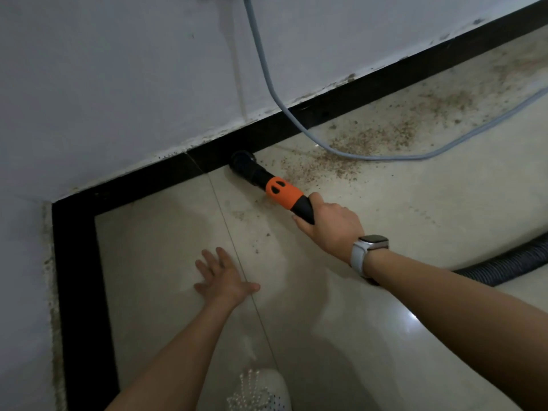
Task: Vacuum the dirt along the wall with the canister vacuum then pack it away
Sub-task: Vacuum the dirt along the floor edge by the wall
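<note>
Our right hand (329,223) wraps the black grip behind the orange collar of the vacuum nozzle (261,178), whose tip meets the black skirting (355,93) by the wall. We judge it rigid and light, best held here; the ribbed hose (510,265) will drag. Our left hand (222,277) lies flat, fingers spread, on the tile. Dirt (364,149) lies just beyond, under the grey cord (267,75).

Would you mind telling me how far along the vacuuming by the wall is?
Early stage. The cream floor tiles near the corner look mostly clean. In hand: the right hand grips the black-and-orange vacuum nozzle, its tip at the black skirting; the left hand rests flat on the floor. Left: the brown dirt beside the grey cable, then packing away.
</note>
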